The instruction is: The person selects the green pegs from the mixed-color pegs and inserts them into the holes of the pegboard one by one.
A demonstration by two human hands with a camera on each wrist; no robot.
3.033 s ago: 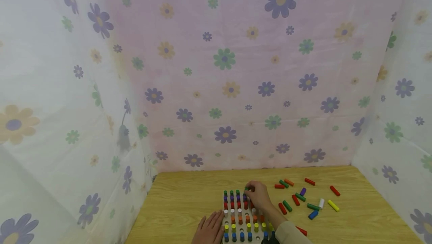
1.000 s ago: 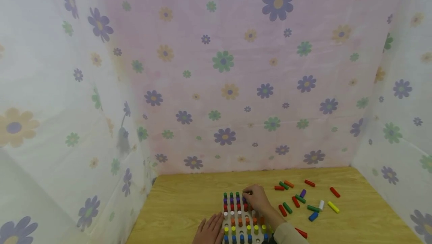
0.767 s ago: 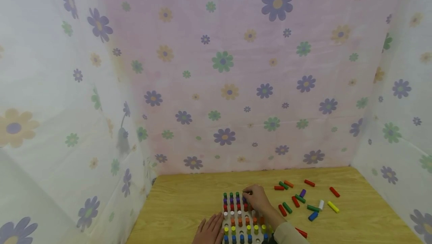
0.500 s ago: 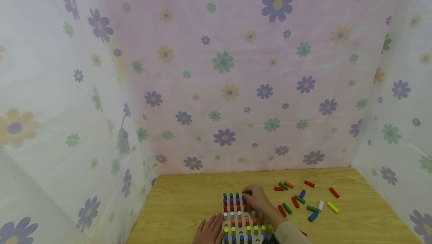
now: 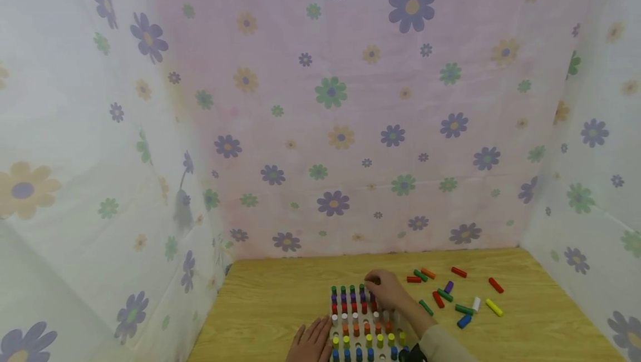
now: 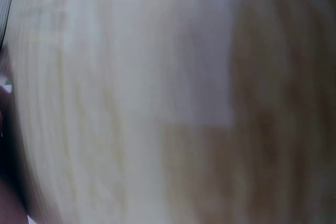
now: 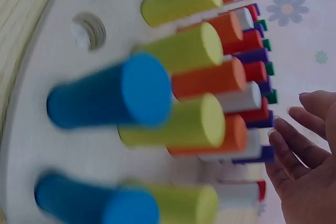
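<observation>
A pale pegboard on the wooden table carries rows of blue, yellow, orange, white, red, purple and green pegs. My left hand lies flat along its left edge, fingers extended. Over the far end hovers my right hand, just right of the fourth green peg, which stands in the back row. In the right wrist view, the right hand's loosely bent fingers hold nothing, beyond the upright blue peg and yellow peg. The left wrist view is mostly blurred wood grain.
Loose pegs lie scattered right of the board, among them a red peg, a yellow peg, a white peg and a blue peg. Some board holes are bare. A flowered curtain encloses the table.
My right hand has released the fourth green peg in the back row and shifted right and slightly up. Its forearm now covers red pegs seen earlier. The left hand stays in place.
</observation>
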